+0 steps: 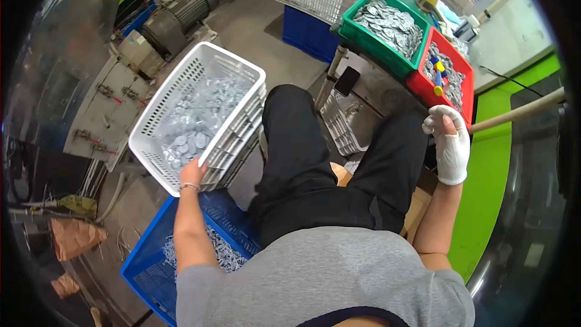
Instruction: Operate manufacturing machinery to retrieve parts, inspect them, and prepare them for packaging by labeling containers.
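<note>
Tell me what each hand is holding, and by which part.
The left hand grips the white perforated basket of metal discs by its near rim. The gloved right hand is curled shut beside the red bin; whether it holds anything cannot be told.

Green crate (363, 39) holding silver discs, sitting beside red crate (423, 85). Blue crate (145, 266) lying on floor, holding metal scrap. Grey electric motor (181, 9) standing at top left. Black phone (347, 80) lying near green crate. Brown paper (72, 236) lying on floor.
</note>
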Demonstrator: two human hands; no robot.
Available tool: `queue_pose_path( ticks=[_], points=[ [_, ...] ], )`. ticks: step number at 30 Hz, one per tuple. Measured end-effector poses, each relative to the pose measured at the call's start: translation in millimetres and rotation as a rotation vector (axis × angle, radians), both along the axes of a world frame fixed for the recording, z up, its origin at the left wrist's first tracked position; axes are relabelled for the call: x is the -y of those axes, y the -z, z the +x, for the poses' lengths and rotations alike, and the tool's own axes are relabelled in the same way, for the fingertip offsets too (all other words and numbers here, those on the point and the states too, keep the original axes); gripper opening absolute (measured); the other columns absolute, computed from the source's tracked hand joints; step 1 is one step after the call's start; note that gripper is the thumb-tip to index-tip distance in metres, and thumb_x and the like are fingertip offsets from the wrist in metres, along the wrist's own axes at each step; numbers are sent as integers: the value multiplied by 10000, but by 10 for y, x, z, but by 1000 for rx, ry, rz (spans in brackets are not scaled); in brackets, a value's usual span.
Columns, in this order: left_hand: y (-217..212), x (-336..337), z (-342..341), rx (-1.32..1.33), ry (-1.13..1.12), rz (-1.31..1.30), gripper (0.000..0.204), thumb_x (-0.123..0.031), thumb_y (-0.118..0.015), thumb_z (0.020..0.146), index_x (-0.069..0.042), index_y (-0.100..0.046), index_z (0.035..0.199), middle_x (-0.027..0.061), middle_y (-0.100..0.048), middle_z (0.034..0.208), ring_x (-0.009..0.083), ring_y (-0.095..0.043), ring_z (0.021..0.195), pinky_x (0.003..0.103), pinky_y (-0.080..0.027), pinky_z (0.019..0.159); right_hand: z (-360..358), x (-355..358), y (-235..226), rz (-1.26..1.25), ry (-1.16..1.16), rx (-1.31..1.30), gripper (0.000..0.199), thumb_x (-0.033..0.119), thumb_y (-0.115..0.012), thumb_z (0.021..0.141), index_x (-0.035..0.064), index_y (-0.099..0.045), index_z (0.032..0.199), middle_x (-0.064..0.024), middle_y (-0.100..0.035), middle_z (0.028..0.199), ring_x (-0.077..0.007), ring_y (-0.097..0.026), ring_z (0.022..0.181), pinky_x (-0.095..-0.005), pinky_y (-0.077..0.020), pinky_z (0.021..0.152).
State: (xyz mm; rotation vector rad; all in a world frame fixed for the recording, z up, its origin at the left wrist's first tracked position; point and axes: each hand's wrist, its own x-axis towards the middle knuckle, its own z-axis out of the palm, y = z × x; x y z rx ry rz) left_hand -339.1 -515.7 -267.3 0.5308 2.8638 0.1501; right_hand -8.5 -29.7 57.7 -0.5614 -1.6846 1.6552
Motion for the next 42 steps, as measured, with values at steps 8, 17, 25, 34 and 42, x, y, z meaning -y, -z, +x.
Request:
queue_pose_path(
  ticks=[8,17,25,34,42],
  points=[
    [-1,427,-755,-46,92,60,309,-384,-625,838,-85,-633,917,203,-659,816,399,-631,778,492,-497,679,-337,274,-43,62,94,176,241,184,-545,942,-32,-596,1035,-104,-617,938,-153,-574,787,-291,-459,731],
    [-71,388,-774,-31,67,64,308,-383,-635,836,-79,-654,874,198,-653,805,398,-621,764,494,-488,667,-1079,-13,216,175,-143,441,278,215,-551,943,-34,-609,1052,-79,-633,888,-119,-574,794,-253,-470,737],
    [13,368,-810,5,-2,23,292,-350,-658,822,-76,-601,906,179,-656,817,384,-624,775,483,-485,660,-2167,-1019,524,1059,-156,491,202,185,-570,896,55,-615,1044,-136,-614,1030,-310,-593,972,-349,-468,858],
    [-192,-278,-634,-267,-64,-35,680,-332,-736,759,24,-473,1276,237,-481,1295,417,-429,1210,516,-297,1026,-3247,-3590,1083,1327,148,856,413,349,-533,903,66,-547,1203,-165,-544,1241,-357,-501,1154,-412,-388,984],
    [53,-3551,-491,481,281,732,246,-92,-654,787,-33,-610,1022,165,-585,1106,337,-574,1020,408,-470,881,-3334,-4192,1529,1186,43,858,484,324,-467,951,37,-456,1340,-152,-456,1378,-302,-402,1295,-374,-305,1071]
  ],
)
